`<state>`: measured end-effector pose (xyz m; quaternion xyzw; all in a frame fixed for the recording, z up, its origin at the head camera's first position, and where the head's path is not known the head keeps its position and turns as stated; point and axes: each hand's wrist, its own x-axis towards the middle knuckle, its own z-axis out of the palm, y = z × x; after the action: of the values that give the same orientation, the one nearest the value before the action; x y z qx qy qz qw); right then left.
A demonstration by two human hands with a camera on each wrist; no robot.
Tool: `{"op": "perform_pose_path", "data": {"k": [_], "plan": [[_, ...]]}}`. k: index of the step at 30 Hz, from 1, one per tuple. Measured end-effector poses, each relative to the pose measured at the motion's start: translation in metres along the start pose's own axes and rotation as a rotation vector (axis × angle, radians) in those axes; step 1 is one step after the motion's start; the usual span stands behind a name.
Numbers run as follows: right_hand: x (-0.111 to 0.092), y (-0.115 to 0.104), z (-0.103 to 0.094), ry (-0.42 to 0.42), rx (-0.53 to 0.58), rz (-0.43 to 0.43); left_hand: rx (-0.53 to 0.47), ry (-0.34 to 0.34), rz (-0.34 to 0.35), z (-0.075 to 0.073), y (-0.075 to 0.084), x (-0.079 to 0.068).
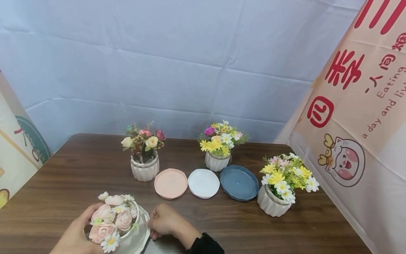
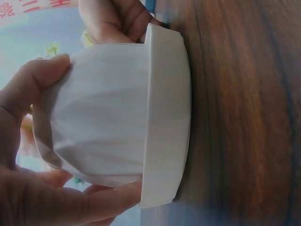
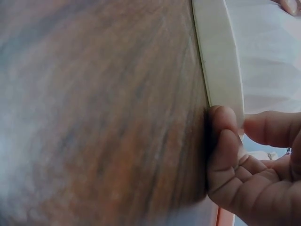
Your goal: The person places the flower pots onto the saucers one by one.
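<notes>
At the lower left of the head view, my left hand (image 1: 76, 231) grips a white flowerpot (image 2: 99, 113) filled with pale pink and white artificial flowers (image 1: 109, 217). In the left wrist view, its thumb and fingers lie on opposite sides of the pot. A white faceted saucer (image 2: 165, 117) sits under the pot's base, close over the table. My right hand (image 1: 168, 220) pinches the saucer's rim on the right side. The right wrist view shows the thumb on one face of that rim (image 3: 220, 56) and curled fingers (image 3: 225, 117) at the other.
Behind stand a pot with roses (image 1: 145, 167), a pot with yellow and white flowers (image 1: 218, 160) and a similar one (image 1: 275, 203) at right. Between them lie pink (image 1: 171, 183), white (image 1: 204, 183) and dark blue (image 1: 239, 183) saucers on the wooden table (image 1: 222, 225).
</notes>
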<state>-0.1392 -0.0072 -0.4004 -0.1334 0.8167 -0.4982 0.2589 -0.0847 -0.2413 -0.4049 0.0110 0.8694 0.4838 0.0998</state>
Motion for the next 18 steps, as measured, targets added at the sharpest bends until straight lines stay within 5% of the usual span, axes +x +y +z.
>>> {"op": "perform_pose_path", "data": {"k": [6,18], "plan": [[-0.002,-0.001,-0.001,-0.008,0.015,0.002,-0.038,-0.032,0.09,0.0,-0.01,0.0],[0.0,-0.003,-0.003,-0.037,0.006,0.029,-0.064,-0.067,0.123,-0.002,-0.019,0.003]]}}
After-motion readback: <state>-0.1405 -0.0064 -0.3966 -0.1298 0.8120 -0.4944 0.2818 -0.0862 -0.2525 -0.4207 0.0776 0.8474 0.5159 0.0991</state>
